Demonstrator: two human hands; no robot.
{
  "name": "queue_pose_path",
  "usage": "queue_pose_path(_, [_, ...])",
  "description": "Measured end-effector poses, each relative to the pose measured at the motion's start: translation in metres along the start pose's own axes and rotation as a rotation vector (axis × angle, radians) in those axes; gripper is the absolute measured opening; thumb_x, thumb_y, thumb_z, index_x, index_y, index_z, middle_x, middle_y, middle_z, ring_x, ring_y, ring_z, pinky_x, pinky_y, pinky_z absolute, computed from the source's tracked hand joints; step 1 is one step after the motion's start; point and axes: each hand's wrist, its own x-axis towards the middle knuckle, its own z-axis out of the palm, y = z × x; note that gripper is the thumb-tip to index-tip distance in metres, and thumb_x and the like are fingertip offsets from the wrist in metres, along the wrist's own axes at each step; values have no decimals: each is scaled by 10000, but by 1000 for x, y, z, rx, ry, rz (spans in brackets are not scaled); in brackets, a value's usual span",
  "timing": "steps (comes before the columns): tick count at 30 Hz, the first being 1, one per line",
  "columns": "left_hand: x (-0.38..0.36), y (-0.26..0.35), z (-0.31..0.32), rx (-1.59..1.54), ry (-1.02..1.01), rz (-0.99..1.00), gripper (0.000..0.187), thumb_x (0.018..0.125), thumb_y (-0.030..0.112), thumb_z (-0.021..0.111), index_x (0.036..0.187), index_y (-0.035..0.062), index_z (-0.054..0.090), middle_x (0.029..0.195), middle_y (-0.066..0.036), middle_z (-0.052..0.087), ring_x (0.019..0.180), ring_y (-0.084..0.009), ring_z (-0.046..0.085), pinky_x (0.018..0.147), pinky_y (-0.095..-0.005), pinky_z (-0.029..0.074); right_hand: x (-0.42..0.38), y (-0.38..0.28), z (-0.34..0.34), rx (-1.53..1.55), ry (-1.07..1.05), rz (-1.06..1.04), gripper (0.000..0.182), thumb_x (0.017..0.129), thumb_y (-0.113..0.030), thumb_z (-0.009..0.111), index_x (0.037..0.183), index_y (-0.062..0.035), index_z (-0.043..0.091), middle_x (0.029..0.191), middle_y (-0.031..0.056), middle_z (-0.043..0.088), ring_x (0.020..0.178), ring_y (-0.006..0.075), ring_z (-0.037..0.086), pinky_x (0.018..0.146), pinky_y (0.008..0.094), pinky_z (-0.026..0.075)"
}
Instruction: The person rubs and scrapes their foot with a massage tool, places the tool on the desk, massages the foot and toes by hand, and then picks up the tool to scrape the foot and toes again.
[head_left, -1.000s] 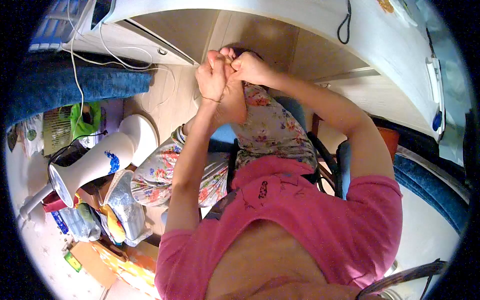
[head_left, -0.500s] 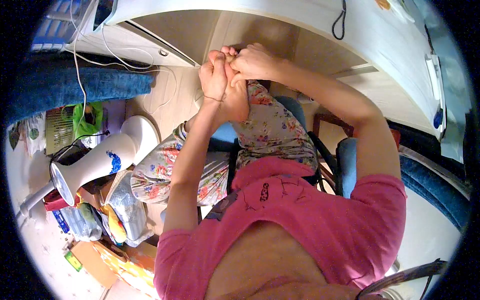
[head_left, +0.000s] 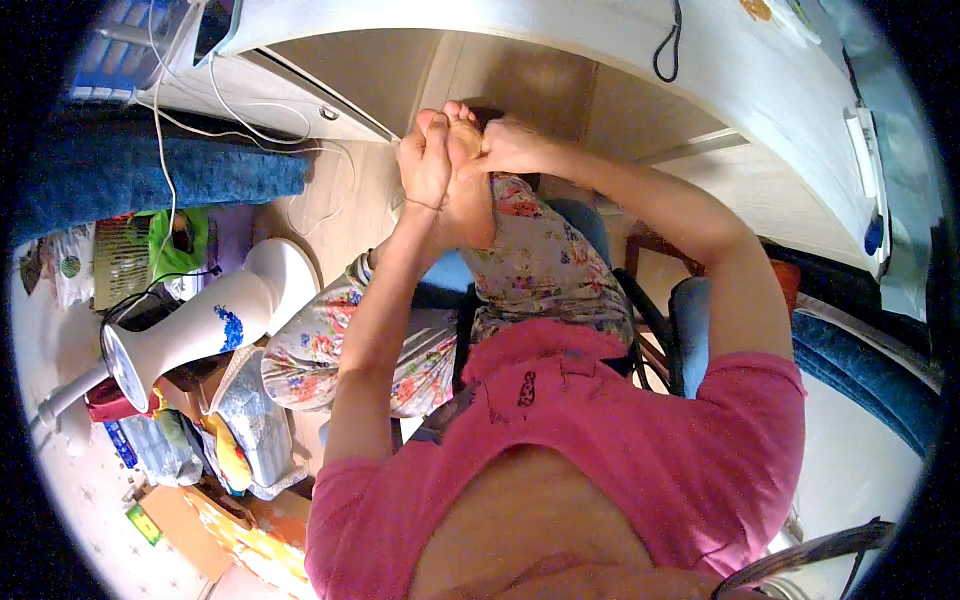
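A bare foot [head_left: 465, 205] is raised with its sole facing me and its toes pointing up and away. It rests across a leg in flowered trousers [head_left: 545, 265]. My left hand [head_left: 424, 168] is closed around the left edge of the foot, its thumb up near the toes; a thin band circles that wrist. From the other side my right hand [head_left: 512, 148] grips the foot, with the thumb pressed on the sole below the ball. The right hand's other fingers are mostly hidden behind the foot.
A white desk [head_left: 560, 30] curves across the far side. White cables [head_left: 165, 150] hang at the left. A white pedestal [head_left: 200, 325] with a blue decoration stands left of bags and a box [head_left: 175, 525]. A blue chair [head_left: 690, 320] is at the right.
My right hand has shifted slightly down and right from the toes, leaving the ball of the foot more visible. My left hand keeps its grip.
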Motion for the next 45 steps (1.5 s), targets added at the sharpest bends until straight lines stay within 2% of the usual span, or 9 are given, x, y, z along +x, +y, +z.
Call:
queue_pose_path(5, [-3,6,-4,208,4,-47,373,808,285,435,690,-40,575,576,-150,565,585,-201,559,576,-330,429,10,-32,-40,-367,3,-381,451,538,-482,648,614,-41,587,622,160,568,607,339,559,548,422,439])
queue_pose_path(10, [12,-35,-13,279,63,42,392,805,318,448,695,-37,572,583,-221,534,561,-299,560,533,-369,417,32,-3,-7,26,40,-215,353,546,-382,681,615,-49,589,627,142,566,603,286,560,545,380,438])
queue_pose_path(19, [1,2,-1,319,23,65,338,815,252,443,686,-39,559,574,-192,543,561,-238,558,549,-343,425,5,9,18,580,-19,182,395,648,-349,647,649,41,584,578,103,553,537,152,490,537,296,416])
queue_pose_path(22, [-1,-1,8,-409,-61,4,330,821,237,432,719,-48,565,610,-159,570,610,-173,551,601,-313,431,1,3,13,250,-111,185,405,676,-377,612,689,27,592,634,138,574,566,208,532,552,325,429])
queue_pose_path(26, [-1,5,-4,157,9,-53,363,826,269,414,766,-51,575,652,-172,583,628,-191,560,621,-325,427,6,-20,-26,-192,144,-326,312,579,-363,627,643,-60,593,625,139,578,611,322,569,581,414,457])
queue_pose_path(30, [8,-12,-10,279,-4,-43,366,810,298,431,716,-21,583,599,-219,536,577,-303,562,570,-385,412,27,-20,-20,-81,18,-260,273,571,-336,624,619,-69,594,629,130,574,599,314,563,587,405,458])
queue_pose_path(39, [6,0,-11,400,-14,52,326,816,240,428,720,-35,574,599,-179,558,580,-230,564,566,-324,430,20,15,38,538,25,157,297,634,-281,636,617,8,566,575,72,552,516,144,485,501,312,413])
queue_pose_path(41, [11,-25,-1,-36,-39,81,315,819,205,427,708,-54,569,627,-138,577,605,-186,559,590,-295,439,9,16,44,783,37,234,314,672,-285,620,671,27,582,607,20,561,527,110,466,497,296,408])
queue_pose_path(45, [-1,5,3,-400,-79,-19,290,818,142,427,712,-87,569,694,-69,592,655,-124,539,637,-246,445,-6,-12,-3,122,-57,111,410,669,-393,611,692,16,596,641,127,588,548,228,544,522,330,433])
